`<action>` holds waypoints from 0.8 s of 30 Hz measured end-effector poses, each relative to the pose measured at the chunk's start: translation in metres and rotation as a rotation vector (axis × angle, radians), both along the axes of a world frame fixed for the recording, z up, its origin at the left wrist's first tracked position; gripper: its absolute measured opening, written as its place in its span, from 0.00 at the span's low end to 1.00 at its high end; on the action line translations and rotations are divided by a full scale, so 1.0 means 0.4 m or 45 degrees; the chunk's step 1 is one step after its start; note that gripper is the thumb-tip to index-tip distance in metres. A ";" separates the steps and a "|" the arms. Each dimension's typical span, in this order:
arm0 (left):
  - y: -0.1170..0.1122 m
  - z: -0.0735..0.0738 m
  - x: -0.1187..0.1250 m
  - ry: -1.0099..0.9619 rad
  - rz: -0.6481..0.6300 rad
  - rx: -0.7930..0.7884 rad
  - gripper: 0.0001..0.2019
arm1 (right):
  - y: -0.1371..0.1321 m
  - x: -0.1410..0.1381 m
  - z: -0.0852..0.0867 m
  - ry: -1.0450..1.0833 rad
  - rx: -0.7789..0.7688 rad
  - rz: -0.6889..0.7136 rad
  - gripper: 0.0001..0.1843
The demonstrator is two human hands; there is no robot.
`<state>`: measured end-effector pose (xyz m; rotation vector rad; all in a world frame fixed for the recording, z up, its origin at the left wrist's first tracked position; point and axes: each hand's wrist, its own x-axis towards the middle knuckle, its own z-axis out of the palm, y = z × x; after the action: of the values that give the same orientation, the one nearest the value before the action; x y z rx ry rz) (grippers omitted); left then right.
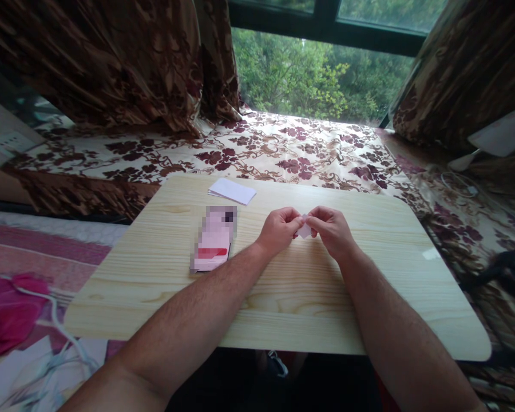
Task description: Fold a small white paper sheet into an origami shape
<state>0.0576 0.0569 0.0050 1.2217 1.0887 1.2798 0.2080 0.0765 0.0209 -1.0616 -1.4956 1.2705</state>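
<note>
A small piece of folded white paper (304,230) is pinched between both hands above the right middle of the wooden table. My left hand (282,228) grips its left side with thumb and fingers closed. On the opposite side, my right hand (328,228) holds it in a similar pinch. The fingers cover much of the paper, so its full shape is hidden. Left of my hands lies a pink phone-like object (214,237), blurred out, with a red band. A small stack of white paper (232,190) rests near the table's far edge.
The light wooden table (154,257) has rounded corners. Beyond it, a flowered cloth (300,151) covers the window ledge between patterned curtains. At the lower left are a white cable (54,306), pink fabric (11,312) and loose papers. A white label (430,253) sits near the right edge.
</note>
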 end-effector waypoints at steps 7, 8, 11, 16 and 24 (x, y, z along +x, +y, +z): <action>0.007 -0.012 0.000 0.076 0.093 0.022 0.12 | 0.001 -0.004 -0.009 -0.250 0.152 -0.119 0.12; 0.007 -0.014 -0.001 0.093 0.100 0.032 0.12 | 0.002 -0.004 -0.009 -0.285 0.159 -0.119 0.12; 0.008 -0.017 -0.001 0.142 0.115 0.061 0.12 | 0.003 -0.006 -0.007 -0.364 0.179 -0.117 0.12; 0.002 -0.007 0.001 0.127 0.134 0.066 0.12 | 0.003 -0.009 -0.008 -0.349 0.193 -0.104 0.13; 0.008 -0.009 0.004 -0.100 0.212 0.045 0.15 | 0.005 -0.006 0.006 -0.065 0.064 -0.139 0.14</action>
<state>0.0591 0.0600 0.0012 1.1155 1.1338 1.4668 0.2058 0.0784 0.0232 -1.1341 -1.4795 1.1323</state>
